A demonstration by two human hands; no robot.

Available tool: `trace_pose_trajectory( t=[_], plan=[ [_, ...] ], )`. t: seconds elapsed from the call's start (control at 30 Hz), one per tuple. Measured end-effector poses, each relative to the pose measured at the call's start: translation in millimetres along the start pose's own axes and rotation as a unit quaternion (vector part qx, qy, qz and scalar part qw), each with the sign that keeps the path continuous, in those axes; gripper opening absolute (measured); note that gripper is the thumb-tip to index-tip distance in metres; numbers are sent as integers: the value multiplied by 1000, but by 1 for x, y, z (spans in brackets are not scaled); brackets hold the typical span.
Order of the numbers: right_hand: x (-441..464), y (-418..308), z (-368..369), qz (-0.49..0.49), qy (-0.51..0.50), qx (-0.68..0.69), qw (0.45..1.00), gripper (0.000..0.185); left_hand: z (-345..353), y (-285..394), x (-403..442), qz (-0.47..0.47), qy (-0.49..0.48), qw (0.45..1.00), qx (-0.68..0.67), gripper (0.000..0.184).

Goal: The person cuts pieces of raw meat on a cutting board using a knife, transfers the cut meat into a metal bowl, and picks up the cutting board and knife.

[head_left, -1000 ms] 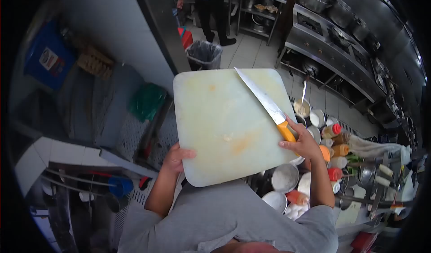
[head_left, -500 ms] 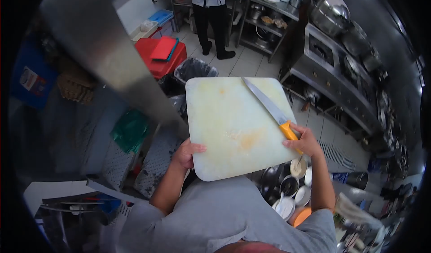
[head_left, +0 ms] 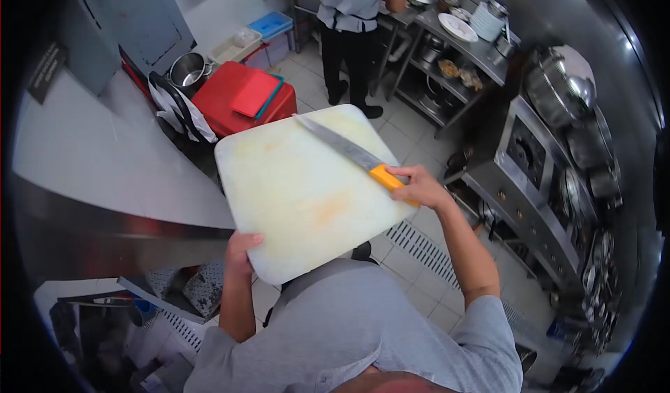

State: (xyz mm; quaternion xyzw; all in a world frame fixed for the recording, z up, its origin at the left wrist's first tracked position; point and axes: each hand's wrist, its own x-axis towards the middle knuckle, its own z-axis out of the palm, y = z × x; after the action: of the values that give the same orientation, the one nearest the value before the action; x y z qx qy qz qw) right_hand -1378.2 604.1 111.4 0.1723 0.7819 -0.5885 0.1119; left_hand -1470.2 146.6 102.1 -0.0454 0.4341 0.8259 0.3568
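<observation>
A white cutting board point(head_left: 286, 190) with yellowish stains is held out in front of my body, slightly turned. On its top lies a knife point(head_left: 349, 149) with a yellow handle, the blade slanting toward the board's far edge. My left hand point(head_left: 241, 250) grips the near left corner, its thumb on top and the other fingers hidden underneath. My right hand point(head_left: 419, 186) is closed at the right edge, pinning the knife's handle to the board; its lower fingers are partly hidden.
A red bin point(head_left: 279, 107) with a red board on its lid stands ahead. Beyond it, a person point(head_left: 349, 37) faces a steel counter. At right are a stove point(head_left: 516, 169) and large pots point(head_left: 558, 89). A floor drain grate point(head_left: 422, 250) runs below; a metal surface point(head_left: 118, 162) is at left.
My body has moved forward through the kitchen, so the red bin, person and stove appear closer. The board has shifted left in view and tilted; both hands keep hold, with the knife on it.
</observation>
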Motion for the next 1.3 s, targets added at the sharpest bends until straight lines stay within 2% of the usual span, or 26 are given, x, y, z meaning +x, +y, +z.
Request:
trace_pose_trajectory(
  t=[0.07,0.17,0.27,0.37,0.4,0.47,0.6,0.7,0.9,1.0,1.1,1.2,1.3],
  plan=[
    [56,-22,-16,-48,-47,-61,996,68,8,0,15,37,12,999,-37,68],
    [138,-67,-27,-34,-139,-93,985,69,5,2,14,96,81,991,-51,69],
    [225,-86,-16,-111,-186,-134,967,66,16,0,25,144,141,976,-76,69],
    [306,-103,1,-106,-266,-87,954,67,22,-4,46,220,202,952,-73,71],
    [335,-116,4,-103,-272,-98,952,67,44,-2,65,271,263,922,-81,74],
    [370,-128,12,-73,-297,-120,945,66,24,-10,82,253,279,921,-97,76],
    [445,-154,13,-163,-309,-107,931,64,56,9,133,275,318,900,-114,79],
    [494,-179,4,-130,-339,-89,928,60,59,18,168,293,356,878,-126,78],
    [629,-201,7,-175,-355,-75,915,39,74,52,257,311,381,859,-143,79],
    [685,-228,5,-188,-385,-75,901,39,100,73,311,358,425,818,-150,79],
    [728,-261,-2,-184,-438,-82,876,37,120,91,353,369,438,806,-148,79],
    [771,-281,7,-171,-496,-159,837,37,123,95,380,371,468,786,-157,81],
    [798,-294,27,-199,-523,-201,804,39,124,102,399,370,506,765,-146,82]
  ],
)
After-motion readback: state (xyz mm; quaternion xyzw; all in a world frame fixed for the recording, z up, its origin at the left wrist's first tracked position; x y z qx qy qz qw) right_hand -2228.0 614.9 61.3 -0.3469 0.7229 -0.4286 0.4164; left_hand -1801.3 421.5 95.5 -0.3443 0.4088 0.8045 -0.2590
